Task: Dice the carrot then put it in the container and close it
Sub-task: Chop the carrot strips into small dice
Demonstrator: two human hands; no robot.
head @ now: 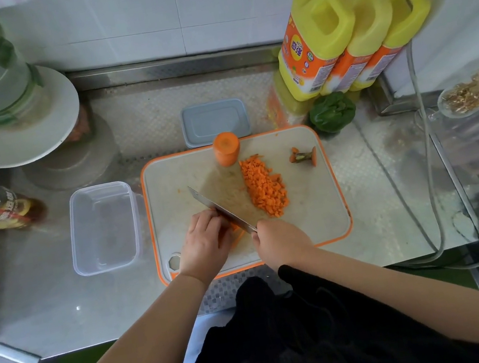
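A person dices carrot on an orange-rimmed cutting board point(319, 231) set on a steel counter point(46, 302). The right hand point(281, 242), near the board's front edge, is wrapped around the handle of a knife point(220, 208), whose blade angles toward the board's left side. The left hand point(205, 239), fingers curled, pins down carrot strips point(235, 225) that are mostly hidden beneath it and touching the blade.

A heap of diced carrot point(264, 186) lies at the board's middle, a remaining carrot chunk point(227, 148) stands on end at the back edge, and the trimmed carrot top point(303, 156) sits near the back right corner. The clear container point(103, 228) waits open just off the board's left edge; its grey-blue lid point(215, 122) rests behind the board.

The carrot looks stiff and dense, so cut strips may roll or skid unless held close to the blade with fingertips tucked back. The dice are light, loose and prone to scatter, best scooped together rather than pinched. The thin plastic container likely slides easily and wants steadying by its wall; the lid should press on at its rim.
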